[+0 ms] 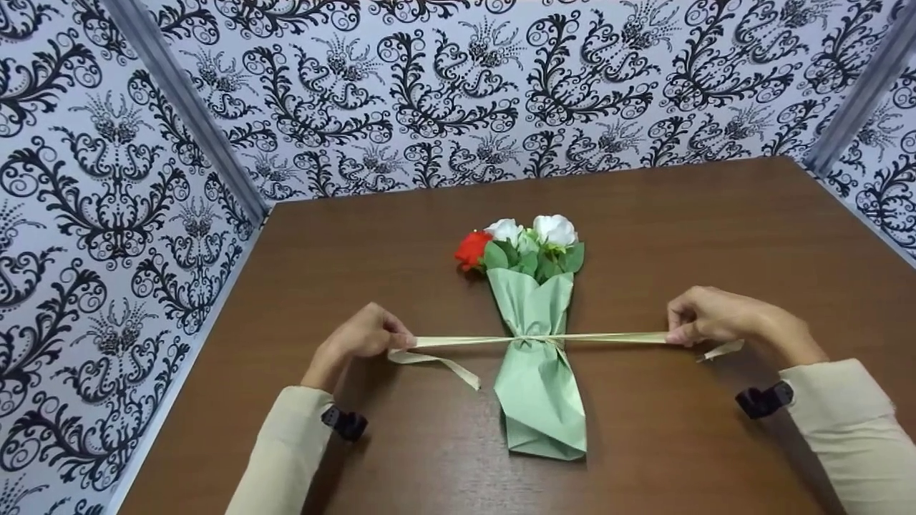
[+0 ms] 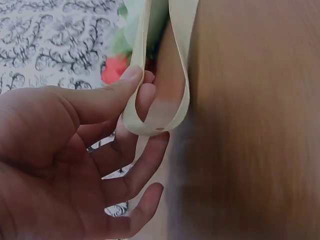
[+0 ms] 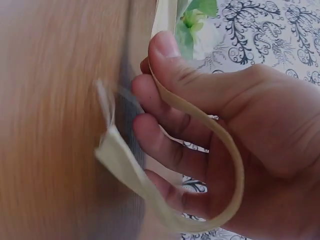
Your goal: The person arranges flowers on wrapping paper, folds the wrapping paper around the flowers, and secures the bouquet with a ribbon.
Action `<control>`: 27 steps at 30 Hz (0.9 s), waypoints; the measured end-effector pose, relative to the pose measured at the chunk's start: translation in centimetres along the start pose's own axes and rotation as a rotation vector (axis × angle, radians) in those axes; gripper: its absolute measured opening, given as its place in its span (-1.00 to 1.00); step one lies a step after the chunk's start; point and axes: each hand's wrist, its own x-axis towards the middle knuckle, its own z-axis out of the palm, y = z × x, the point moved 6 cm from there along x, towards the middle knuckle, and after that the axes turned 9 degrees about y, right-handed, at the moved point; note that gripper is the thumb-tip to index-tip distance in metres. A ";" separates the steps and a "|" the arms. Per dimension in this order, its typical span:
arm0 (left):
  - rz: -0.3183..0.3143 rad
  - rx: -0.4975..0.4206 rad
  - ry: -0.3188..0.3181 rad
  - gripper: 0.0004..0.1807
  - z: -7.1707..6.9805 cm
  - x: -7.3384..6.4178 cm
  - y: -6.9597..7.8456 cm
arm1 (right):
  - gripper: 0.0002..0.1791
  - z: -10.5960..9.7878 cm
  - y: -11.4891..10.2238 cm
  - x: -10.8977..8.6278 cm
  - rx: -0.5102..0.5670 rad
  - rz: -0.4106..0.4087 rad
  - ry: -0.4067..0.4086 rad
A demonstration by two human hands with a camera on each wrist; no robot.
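Observation:
A bouquet wrapped in light green paper [image 1: 542, 400] lies on the brown table, with a red flower [image 1: 472, 250] and white flowers [image 1: 554, 229] at its far end. Round the paper's narrow middle runs a cream ribbon [image 1: 465, 341], crossed there and stretched straight out to both sides. My left hand [image 1: 366, 332] pinches one side of it between thumb and forefinger; the loose end hangs back toward the bouquet. On the other side, my right hand [image 1: 708, 316] pinches the ribbon, and its frayed tail [image 3: 120, 155] loops below the palm in the right wrist view.
Patterned black-and-white panels [image 1: 458, 93] stand behind the table [image 1: 358, 265] and at both sides, with grey strips at the corners. Black wrist cameras [image 1: 345, 423] sit at both cream sleeves [image 1: 283, 443].

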 end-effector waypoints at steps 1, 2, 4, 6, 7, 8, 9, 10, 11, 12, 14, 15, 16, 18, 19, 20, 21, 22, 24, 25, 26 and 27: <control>-0.008 0.003 0.005 -0.86 -0.2 -0.1 -0.4 | -0.77 -0.1 0.2 -0.1 -0.013 0.003 -0.003; -0.020 0.006 0.009 -0.85 -0.4 -0.2 -0.8 | -0.77 -0.1 0.4 -0.3 -0.024 0.008 -0.007; -0.032 0.023 0.020 -0.87 -0.8 -0.4 -1.5 | -0.76 -0.2 1.0 -0.5 -0.049 0.025 -0.017; -0.043 0.043 0.034 -0.87 -1.3 -0.6 -2.1 | -0.75 -0.3 1.5 -0.9 -0.074 0.037 -0.018; -0.049 0.060 0.042 -0.87 -1.6 -0.7 -2.4 | -0.75 -0.4 1.8 -1.1 -0.084 0.040 -0.016; -0.055 0.076 0.048 -0.88 -1.9 -0.8 -2.7 | -0.75 -0.4 2.0 -1.3 -0.088 0.043 -0.018; -0.059 0.087 0.052 -0.88 -2.1 -0.8 -3.0 | -0.75 -0.5 2.3 -1.6 -0.094 0.044 -0.017; -0.060 0.091 0.055 -0.88 -2.2 -0.8 -3.2 | -0.75 -0.6 2.4 -1.8 -0.095 0.042 -0.012; -0.068 0.094 0.059 -0.88 -2.3 -0.7 -3.4 | -0.75 -0.7 2.6 -2.0 -0.094 0.040 -0.008; -0.075 0.094 0.062 -0.88 -2.4 -0.7 -3.6 | -0.75 -0.7 2.7 -2.1 -0.090 0.037 -0.007; -0.098 0.088 0.063 -0.88 -2.5 -0.8 -3.9 | -0.74 -0.5 2.7 -2.2 -0.077 0.032 -0.013; -0.107 0.086 0.062 -0.88 -2.5 -0.8 -3.9 | -0.74 -0.5 2.7 -2.2 -0.078 0.031 -0.014; -0.111 0.089 0.064 -0.88 -2.6 -0.9 -3.9 | -0.74 -0.5 2.7 -2.2 -0.080 0.030 -0.016; -0.133 0.094 0.070 -0.87 -2.6 -0.9 -4.0 | -0.74 -0.4 2.7 -2.1 -0.086 0.033 -0.020; -0.141 0.095 0.073 -0.87 -2.6 -1.0 -4.0 | -0.74 -0.4 2.7 -2.1 -0.091 0.040 -0.022; -0.146 0.098 0.078 -0.86 -2.6 -1.0 -4.0 | -0.73 -0.4 2.7 -2.1 -0.097 0.047 -0.023; -0.150 0.099 0.081 -0.86 -2.6 -1.0 -3.9 | -0.74 -0.4 2.7 -2.1 -0.103 0.056 -0.022; -0.150 0.099 0.084 -0.86 -2.5 -1.0 -3.8 | -0.73 -0.4 2.6 -2.1 -0.108 0.068 -0.021; -0.158 0.099 0.086 -0.86 -2.4 -1.0 -3.5 | -0.73 -0.4 2.4 -2.1 -0.118 0.088 -0.019; -0.163 0.099 0.087 -0.86 -2.3 -1.0 -3.4 | -0.73 -0.4 2.2 -2.0 -0.124 0.096 -0.016; -0.167 0.103 0.090 -0.85 -2.3 -1.0 -3.3 | -0.72 -0.4 2.0 -2.0 -0.133 0.109 -0.012; -0.170 0.105 0.091 -0.84 -2.2 -1.0 -3.2 | -0.72 -0.5 1.8 -2.0 -0.145 0.122 -0.007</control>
